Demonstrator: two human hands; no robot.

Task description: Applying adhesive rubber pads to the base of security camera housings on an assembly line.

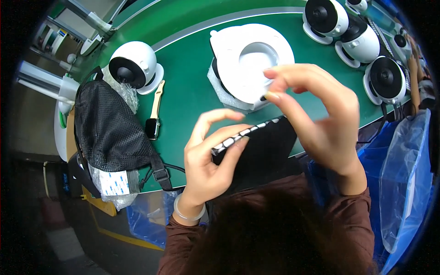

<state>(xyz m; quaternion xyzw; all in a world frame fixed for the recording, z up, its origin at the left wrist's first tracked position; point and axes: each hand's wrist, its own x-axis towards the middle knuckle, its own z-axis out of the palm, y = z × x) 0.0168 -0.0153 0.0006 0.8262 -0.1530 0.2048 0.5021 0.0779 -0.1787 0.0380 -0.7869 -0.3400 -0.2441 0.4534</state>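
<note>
My left hand grips a thin black sheet between thumb and fingers. A row of white rounded spots runs along the sheet's upper edge. Above the sheet's right end is my right hand, its thumb and forefinger curled toward each other in a pinch. A tiny dark spot shows by the thumb tip; whether it is held, I cannot make out. Just beyond the fingertips, a white rounded housing with a circular recess rests on white foam wrap on the green bench.
Left on the bench are a white-and-black camera-like device, a wristwatch and a black mesh bag. Several similar devices stand at the right. Blue plastic-lined bins flank the right side. Another person's arm shows far right.
</note>
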